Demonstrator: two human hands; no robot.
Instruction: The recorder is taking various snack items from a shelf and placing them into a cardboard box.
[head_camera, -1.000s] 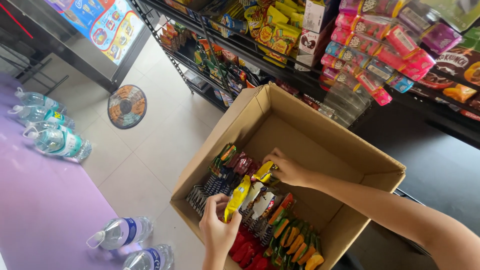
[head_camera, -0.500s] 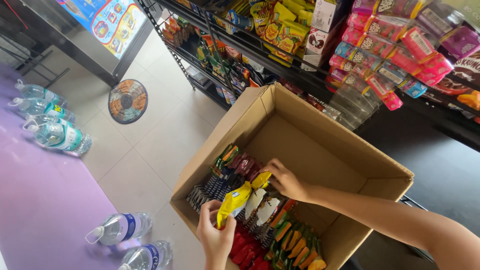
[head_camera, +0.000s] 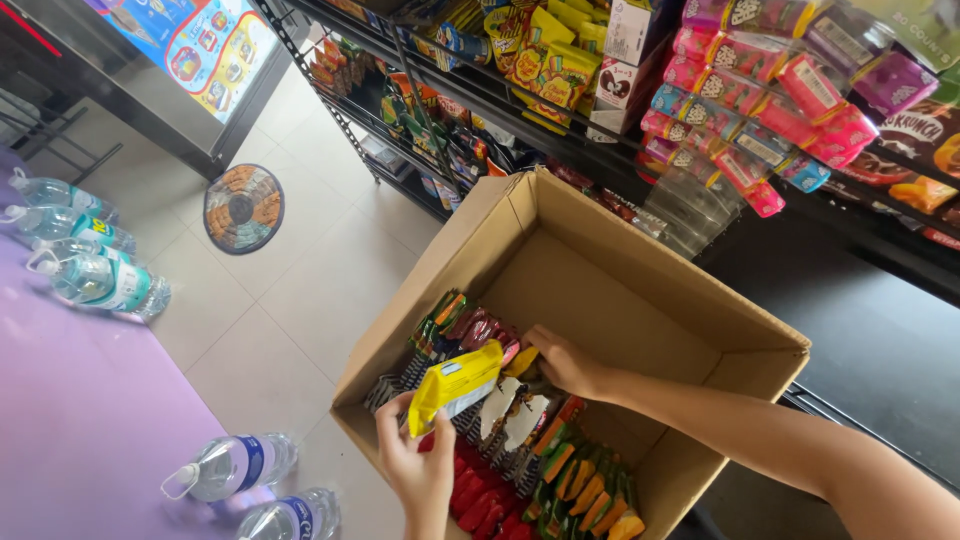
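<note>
1. Shop aisle with pale floor tiles; snack shelves (head_camera: 740, 90) stand behind an open cardboard box (head_camera: 640, 290).
2. I see my left hand (head_camera: 420, 470) closed around a yellow snack packet (head_camera: 455, 385), lifted just above the box's near-left corner, long axis tilted up to the right.
3. My right hand (head_camera: 560, 362) sits deeper inside, fingers curled onto the packed snacks (head_camera: 520, 410), just right of the packet; whether it grips one I cannot tell.
</note>
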